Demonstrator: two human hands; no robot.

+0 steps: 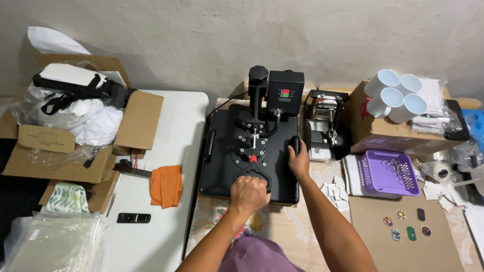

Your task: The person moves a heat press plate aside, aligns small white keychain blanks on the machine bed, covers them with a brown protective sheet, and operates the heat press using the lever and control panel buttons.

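A black heat press (pixel 229 161) sits in the middle of the table with its top plate down. My left hand (pixel 249 194) is closed around the press's black front lever handle (pixel 264 174), below a small red part. My right hand (pixel 299 161) rests on the right edge of the top plate, fingers wrapped over a black side grip (pixel 294 144). A control box (pixel 285 93) with a lit display stands at the back of the press.
Left: a white table (pixel 171 116) with an orange cloth (pixel 166 185), a black remote (pixel 133 218) and cardboard boxes of white fabric (pixel 83 121). Right: a mug press (pixel 325 123), white mugs (pixel 396 95) on a box, a purple basket (pixel 388 174), a tape roll (pixel 441 171).
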